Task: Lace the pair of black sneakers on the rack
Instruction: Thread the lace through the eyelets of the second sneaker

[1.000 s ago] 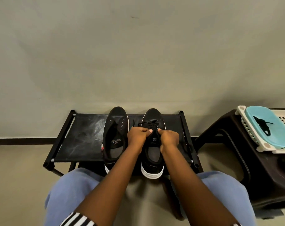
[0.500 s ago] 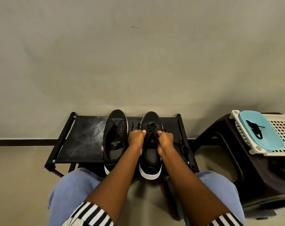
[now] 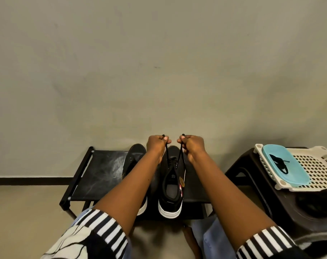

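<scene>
Two black sneakers with white soles stand side by side on the black rack [image 3: 95,176]. The right sneaker [image 3: 173,186] is partly laced. Its two black lace ends [image 3: 179,157] rise taut from the eyelets. My left hand [image 3: 157,144] pinches one end and my right hand [image 3: 191,144] pinches the other, both raised above the sneaker's toe. The left sneaker [image 3: 133,157] is mostly hidden behind my left forearm and shows no lace.
A dark brown plastic stool [image 3: 282,200] stands to the right of the rack. On it sits a cream perforated basket [image 3: 316,169] with a light blue lid [image 3: 288,165] carrying a loose black lace [image 3: 279,163]. A plain wall rises behind; my knees are below.
Both hands have risen from the sneaker's tongue to above its toe, drawing the two lace ends up and taut. The camera has tilted slightly.
</scene>
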